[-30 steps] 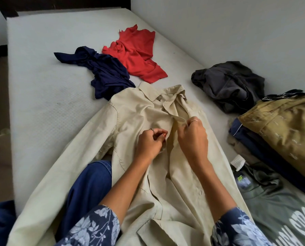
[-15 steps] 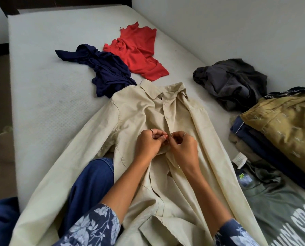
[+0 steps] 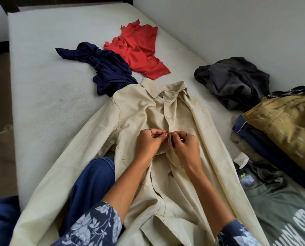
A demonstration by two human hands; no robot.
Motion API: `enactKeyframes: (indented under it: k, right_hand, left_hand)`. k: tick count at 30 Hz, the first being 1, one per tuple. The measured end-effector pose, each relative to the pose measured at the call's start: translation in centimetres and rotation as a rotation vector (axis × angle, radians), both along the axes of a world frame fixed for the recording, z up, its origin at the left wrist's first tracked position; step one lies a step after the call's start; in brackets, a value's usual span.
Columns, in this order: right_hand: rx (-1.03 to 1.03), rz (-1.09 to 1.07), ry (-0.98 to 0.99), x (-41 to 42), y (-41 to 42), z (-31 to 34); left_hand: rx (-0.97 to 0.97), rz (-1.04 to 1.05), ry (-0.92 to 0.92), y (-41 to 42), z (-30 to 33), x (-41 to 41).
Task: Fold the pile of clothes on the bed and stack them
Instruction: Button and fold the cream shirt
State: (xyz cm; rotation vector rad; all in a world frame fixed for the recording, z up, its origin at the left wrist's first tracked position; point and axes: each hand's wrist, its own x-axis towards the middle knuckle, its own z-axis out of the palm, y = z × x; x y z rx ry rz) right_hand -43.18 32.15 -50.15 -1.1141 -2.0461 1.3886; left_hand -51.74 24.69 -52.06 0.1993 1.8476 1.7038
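Beige button-up shirt point(image 3: 139, 110) lies front-up on the bed point(image 3: 47, 71), collar far, hem near, left sleeve spread toward near left; woven fabric, faint texture, small pale buttons down the placket. Left hand point(image 3: 149, 144) and right hand point(image 3: 188, 148) meet at mid-placket, fingers curled, each pinching a placket edge; knuckles nearly touching. Ring on each hand. Floral-print blue sleeves at both forearms. Denim-clad knee point(image 3: 89, 185) pokes out under the shirt's left side.

Bed is a bare white mattress with fine dotted quilting, running far; plain pale wall point(image 3: 237, 23) along the right, dark headboard strip at far edge, floor dim on left.

Far of the collar: crumpled navy garment point(image 3: 105, 68), soft jersey, touching the shirt shoulder; red garment point(image 3: 139, 50) just right of it, rumpled, overlapping navy slightly. Right: dark grey garment point(image 3: 235, 80) in a heap, apart from the shirt. Near right: folded stack point(image 3: 279, 135), mustard patterned piece on top, navy under it. Olive printed tee point(image 3: 279, 206) flat at near right, white label at neck.
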Motion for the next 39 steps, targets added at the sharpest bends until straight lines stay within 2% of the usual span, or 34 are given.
enactKeyframes:
  k: [10, 14, 19, 21, 25, 27, 30, 36, 39]
  right_hand:
    - [-0.105, 0.050, -0.056, -0.9, 0.6, 0.3]
    - [-0.046, 0.086, -0.113, -1.0, 0.5, 0.9]
    - [0.065, 0.115, -0.095, -1.1, -0.3, 0.7]
    - [-0.032, 0.099, -0.044, -1.2, -0.3, 0.7]
    - [-0.551, 0.044, 0.201, -1.4, 0.5, 1.6]
    - [-0.655, 0.059, 0.214, -1.3, 1.2, 1.9]
    - [-0.567, 0.103, 0.154, -0.9, 2.1, 2.3]
    - [-0.054, 0.165, -0.070, 3.9, 1.0, 2.4]
    - [0.079, 0.189, -0.118, 6.2, 0.1, 1.0]
  left_hand:
    - [-0.075, 0.006, 0.121, 0.2, 0.2, 0.0]
    - [-0.059, -0.021, 0.049, 0.2, 0.6, 0.1]
    - [0.067, 0.099, -0.152, 0.4, 0.6, -0.2]
    - [0.108, 0.122, -0.240, 0.6, 0.7, -0.3]
    - [0.185, 0.131, -0.319, 0.6, 0.8, -0.4]
    - [0.204, 0.106, -0.307, 0.7, 0.7, -0.4]
    - [0.196, 0.026, -0.238, 0.9, 1.4, -0.3]
    - [0.127, -0.055, -0.014, 2.1, 4.0, -0.4]
    - [0.103, -0.114, 0.088, 2.9, 5.3, -0.4]
